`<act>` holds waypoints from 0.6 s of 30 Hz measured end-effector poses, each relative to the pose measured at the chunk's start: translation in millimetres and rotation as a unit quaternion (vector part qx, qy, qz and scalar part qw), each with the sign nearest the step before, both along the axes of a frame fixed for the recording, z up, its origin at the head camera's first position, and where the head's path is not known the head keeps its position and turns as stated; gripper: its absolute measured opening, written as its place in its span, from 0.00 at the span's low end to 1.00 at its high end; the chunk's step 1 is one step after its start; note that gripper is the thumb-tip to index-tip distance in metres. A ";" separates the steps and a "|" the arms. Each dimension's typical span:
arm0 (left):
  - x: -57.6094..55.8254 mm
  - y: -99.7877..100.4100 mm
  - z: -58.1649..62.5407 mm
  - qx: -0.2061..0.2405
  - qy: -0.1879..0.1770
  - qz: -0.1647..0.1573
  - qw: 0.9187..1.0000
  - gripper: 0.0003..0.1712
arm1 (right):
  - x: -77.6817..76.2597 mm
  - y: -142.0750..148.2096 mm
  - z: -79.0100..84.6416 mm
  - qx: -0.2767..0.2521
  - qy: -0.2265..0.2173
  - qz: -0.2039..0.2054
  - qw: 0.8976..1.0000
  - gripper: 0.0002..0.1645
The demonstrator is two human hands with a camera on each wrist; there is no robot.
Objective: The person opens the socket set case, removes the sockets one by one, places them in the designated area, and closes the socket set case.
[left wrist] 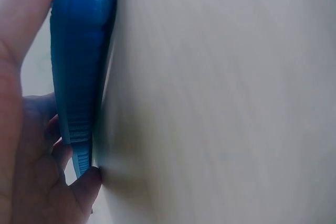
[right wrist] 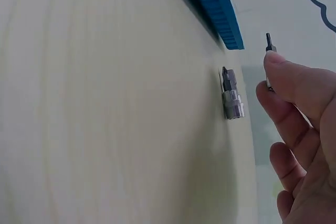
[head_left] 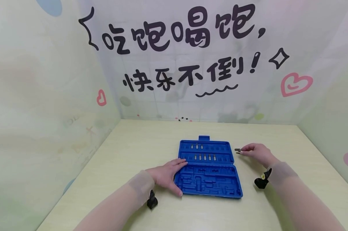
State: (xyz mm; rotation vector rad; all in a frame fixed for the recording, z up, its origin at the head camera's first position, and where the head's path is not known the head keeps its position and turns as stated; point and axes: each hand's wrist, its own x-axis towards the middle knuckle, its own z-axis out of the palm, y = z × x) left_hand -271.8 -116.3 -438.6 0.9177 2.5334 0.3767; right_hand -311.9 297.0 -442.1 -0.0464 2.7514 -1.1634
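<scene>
A blue plastic bit case (head_left: pixel 210 165) lies unfolded on the table. Several screwdriver bits (head_left: pixel 204 157) stand in the slots of its far half, in two rows. My left hand (head_left: pixel 166 175) rests on the left side of the case, thumb and fingers spread along its edge (left wrist: pixel 81 72). To the right of the case, my right hand (head_left: pixel 259 153) pinches a small dark-tipped bit (right wrist: pixel 270 51) between thumb and index finger, raised off the table. Just below it, a few loose bits (right wrist: pixel 231 95) lie close together on the tabletop.
The case's near half (head_left: pixel 220 184) has moulded hollows facing up. A pale wooden table (head_left: pixel 139 141) surrounds it, bounded by a printed backdrop (head_left: pixel 177 106) at the back and sides. A black wrist camera (head_left: pixel 152 200) hangs beneath the left wrist.
</scene>
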 end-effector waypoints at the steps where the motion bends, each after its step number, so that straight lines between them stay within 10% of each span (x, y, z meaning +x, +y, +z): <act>1: 0.2 0.2 0.2 0.000 0.000 0.000 1.000 0.69 | 0.8 0.9 -0.9 0.006 -0.003 0.000 1.000 0.23; 18: -1.2 -0.2 -2.7 -0.003 0.002 -0.001 1.000 0.69 | -0.4 5.3 -16.0 0.064 0.019 0.000 0.998 0.18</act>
